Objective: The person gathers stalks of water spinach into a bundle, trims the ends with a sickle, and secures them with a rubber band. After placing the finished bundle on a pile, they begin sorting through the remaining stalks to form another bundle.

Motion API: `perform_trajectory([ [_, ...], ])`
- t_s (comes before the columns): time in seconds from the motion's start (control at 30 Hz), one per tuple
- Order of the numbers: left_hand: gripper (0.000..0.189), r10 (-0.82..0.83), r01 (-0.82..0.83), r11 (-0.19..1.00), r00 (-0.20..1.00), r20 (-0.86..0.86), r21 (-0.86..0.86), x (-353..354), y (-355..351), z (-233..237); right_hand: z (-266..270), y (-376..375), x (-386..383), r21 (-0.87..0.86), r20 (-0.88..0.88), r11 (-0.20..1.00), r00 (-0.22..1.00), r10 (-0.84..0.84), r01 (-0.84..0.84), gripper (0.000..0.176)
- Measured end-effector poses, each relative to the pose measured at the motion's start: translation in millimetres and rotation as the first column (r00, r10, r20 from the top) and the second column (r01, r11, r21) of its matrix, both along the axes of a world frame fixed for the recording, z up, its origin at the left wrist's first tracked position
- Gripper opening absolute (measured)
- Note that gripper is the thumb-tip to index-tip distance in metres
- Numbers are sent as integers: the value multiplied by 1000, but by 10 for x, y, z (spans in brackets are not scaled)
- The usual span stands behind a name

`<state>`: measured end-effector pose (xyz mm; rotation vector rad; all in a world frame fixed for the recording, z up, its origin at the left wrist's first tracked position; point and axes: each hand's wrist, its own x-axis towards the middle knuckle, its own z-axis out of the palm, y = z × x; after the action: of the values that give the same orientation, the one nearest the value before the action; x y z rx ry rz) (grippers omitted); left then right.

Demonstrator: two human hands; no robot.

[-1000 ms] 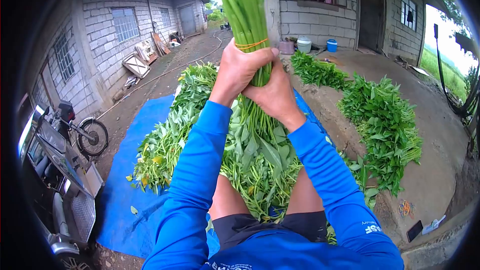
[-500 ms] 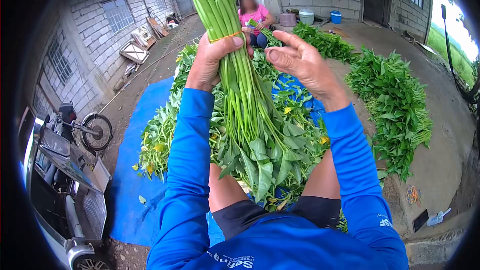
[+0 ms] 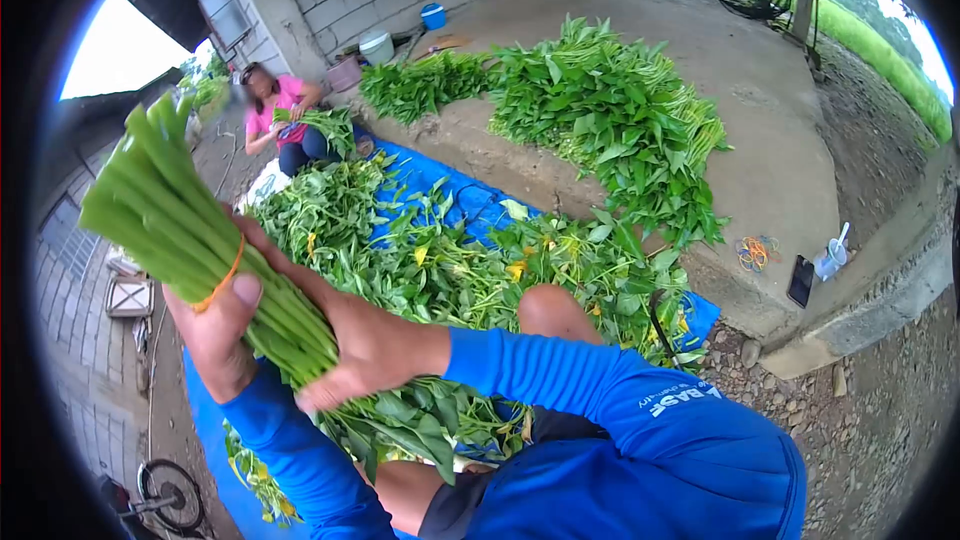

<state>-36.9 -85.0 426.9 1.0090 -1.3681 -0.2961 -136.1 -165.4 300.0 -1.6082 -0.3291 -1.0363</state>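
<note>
A thick bunch of green stems [image 3: 175, 215], bound by an orange rubber band [image 3: 222, 275], is tilted at the left of the view. My left hand [image 3: 215, 335] grips it at the band, thumb across the stems. Lower down, my right hand [image 3: 370, 340] is wrapped round the same stems, slightly blurred. The bunch's leaves hang over my lap. Beyond my hands, loose leafy greens [image 3: 390, 260] with some yellow leaves lie on a blue tarp [image 3: 470, 208].
A seated person in pink [image 3: 285, 100] holds greens. Stacked bundles [image 3: 620, 110] lie on the concrete ledge [image 3: 770, 150]. At right are rubber bands [image 3: 755, 253], a phone [image 3: 800, 281] and a plastic cup [image 3: 830, 260]. A bicycle-like wheel [image 3: 172, 496] shows at lower left.
The view has turned to the right. The bunch is now at the left and more tilted. My right hand, open and apart from the bunch before, has closed round its stems.
</note>
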Motion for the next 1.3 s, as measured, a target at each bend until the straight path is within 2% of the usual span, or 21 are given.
perform_trajectory([
  [0.07,76,-102,97,993,992,-79,-61,23,-103,-56,-138,-86,-173,-209,-12,950,970,-241,233,134],
  [0.1,90,-161,156,984,986,-53,-82,129,-185,-104,-191,-81,-245,23,-133,999,991,-22,25,125],
  [0.2,117,-75,78,995,996,-36,69,-290,-463,-32,-446,-182,-281,103,-50,971,976,-212,216,121],
  [0.23,136,-98,94,995,990,100,45,-240,-563,-11,-442,-262,-395,93,-33,948,952,-303,305,115],
  [0.27,135,-98,97,995,994,38,17,-323,-576,-73,-413,-358,-505,192,-22,937,955,-294,293,112],
  [0.33,129,4,-15,982,998,55,188,-100,-452,-147,-288,-599,-758,390,4,884,959,-283,259,105],
  [0.4,110,-16,11,937,1000,11,349,283,-312,-437,31,-956,-1113,358,-18,825,887,-462,437,87],
  [0.47,87,-44,68,885,997,-63,461,609,-199,-847,426,-1336,-1430,466,-8,758,859,-512,456,73],
  [0.57,65,63,-2,816,994,-84,578,943,-18,-1458,825,-2412,-1832,409,-85,622,707,-702,667,57],
  [0.7,64,155,-7,778,971,-180,628,877,129,-1655,1078,-3894,-2584,216,-523,319,385,-760,923,112],
  [0.8,64,240,-51,768,947,-212,638,828,234,-1840,521,-4544,-3245,236,-629,93,225,-744,967,124],
  [0.83,62,216,-2,753,946,-243,659,856,304,-1927,215,-4617,-3362,120,-676,-85,18,-737,989,110],
  [0.87,61,190,48,736,943,-274,675,894,361,-2019,-81,-4361,-3413,-22,-591,-35,-41,-805,999,73],
  [0.9,57,188,97,705,930,-317,702,929,399,-2102,-389,-4160,-3405,56,-668,-41,7,-744,998,47],
  [0.93,56,170,102,702,937,-305,705,934,431,-2158,-744,-4003,-3440,70,-704,-43,19,-710,997,37],
  [1.0,54,129,112,688,954,-272,717,919,432,-2195,-1698,-3921,-3606,96,-569,-160,-78,-819,982,37],
  [1.03,53,114,91,687,966,-231,721,854,423,-2132,-1795,-3522,-3490,57,-538,-203,-141,-831,978,40],
  [1.13,54,-86,-114,701,966,242,704,481,349,-1761,-2391,-3068,-3381,66,-506,-187,-129,-853,980,27],
  [1.2,59,-267,-137,813,776,571,566,74,267,-1377,-2576,-2820,-3190,149,-593,-47,51,-803,988,24],
  [1.27,45,-436,-34,789,673,597,614,-417,248,-1013,-2509,-2677,-2921,53,-670,178,167,-724,983,21],
  [1.3,37,-578,-28,660,620,531,751,-668,240,-832,-2412,-2599,-2732,-63,-639,301,194,-744,951,17],
])
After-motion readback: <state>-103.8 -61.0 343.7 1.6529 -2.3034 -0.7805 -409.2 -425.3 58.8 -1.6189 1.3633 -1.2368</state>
